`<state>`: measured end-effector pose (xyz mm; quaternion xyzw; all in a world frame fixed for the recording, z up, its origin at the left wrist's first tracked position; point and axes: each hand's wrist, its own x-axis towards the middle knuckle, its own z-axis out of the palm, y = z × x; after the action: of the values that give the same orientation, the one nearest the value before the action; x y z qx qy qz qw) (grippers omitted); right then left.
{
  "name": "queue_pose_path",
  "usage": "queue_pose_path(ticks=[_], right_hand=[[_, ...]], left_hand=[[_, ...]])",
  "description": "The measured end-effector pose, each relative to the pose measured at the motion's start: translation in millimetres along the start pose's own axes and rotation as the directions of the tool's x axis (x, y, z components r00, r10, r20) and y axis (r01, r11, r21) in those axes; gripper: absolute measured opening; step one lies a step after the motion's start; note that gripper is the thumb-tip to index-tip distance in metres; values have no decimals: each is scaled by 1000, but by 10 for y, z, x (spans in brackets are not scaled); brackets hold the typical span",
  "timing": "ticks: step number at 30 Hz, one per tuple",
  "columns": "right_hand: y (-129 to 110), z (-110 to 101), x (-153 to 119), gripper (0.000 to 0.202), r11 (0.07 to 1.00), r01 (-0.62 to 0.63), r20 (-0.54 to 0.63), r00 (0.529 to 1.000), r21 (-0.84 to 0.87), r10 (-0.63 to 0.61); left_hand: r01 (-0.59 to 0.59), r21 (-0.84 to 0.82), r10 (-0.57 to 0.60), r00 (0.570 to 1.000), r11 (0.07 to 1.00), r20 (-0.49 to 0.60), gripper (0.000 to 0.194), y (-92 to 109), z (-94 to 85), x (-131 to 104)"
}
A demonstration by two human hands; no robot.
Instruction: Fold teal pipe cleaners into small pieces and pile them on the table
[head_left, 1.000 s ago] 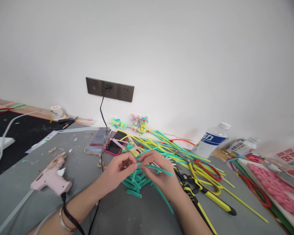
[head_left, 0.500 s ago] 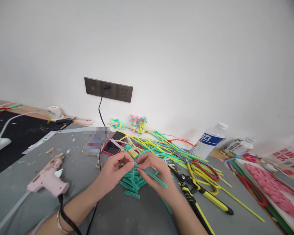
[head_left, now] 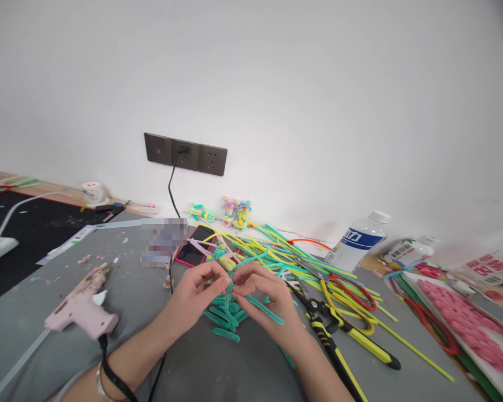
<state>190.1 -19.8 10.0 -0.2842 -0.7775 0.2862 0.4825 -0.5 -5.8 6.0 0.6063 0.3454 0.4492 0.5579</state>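
Over the grey table, my left hand [head_left: 199, 293] pinches a small piece of teal pipe cleaner between thumb and forefinger. My right hand [head_left: 268, 293] meets it from the right, its fingers closed on a teal pipe cleaner [head_left: 266, 310] whose free end sticks out toward the lower right. The fingertips of both hands nearly touch, and they partly cover the twisted part. Short teal pieces [head_left: 226, 334] lie in a pile beneath the hands. Just behind them is a small green and yellow figure [head_left: 223, 257].
A pink glue gun [head_left: 84, 312] lies at left, its cord passing over my left forearm. Black-and-yellow pliers [head_left: 339, 329], red-handled scissors [head_left: 360, 290] and long yellow and teal pipe cleaners [head_left: 285, 248] spread at right. Behind are a phone [head_left: 193, 251], a bottle [head_left: 358, 240] and small figures [head_left: 237, 212].
The teal pipe cleaner in my right hand has shifted slightly down and left. Both hands stay close together, with small finger movements.
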Motion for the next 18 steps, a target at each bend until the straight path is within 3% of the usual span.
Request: queue_pose_path(ticks=[18], right_hand=[[2,25,13,18,994,46,17,999,-98,-44]], left_hand=[[109,-175,-131,984,979,-120,40,-10,11,41]])
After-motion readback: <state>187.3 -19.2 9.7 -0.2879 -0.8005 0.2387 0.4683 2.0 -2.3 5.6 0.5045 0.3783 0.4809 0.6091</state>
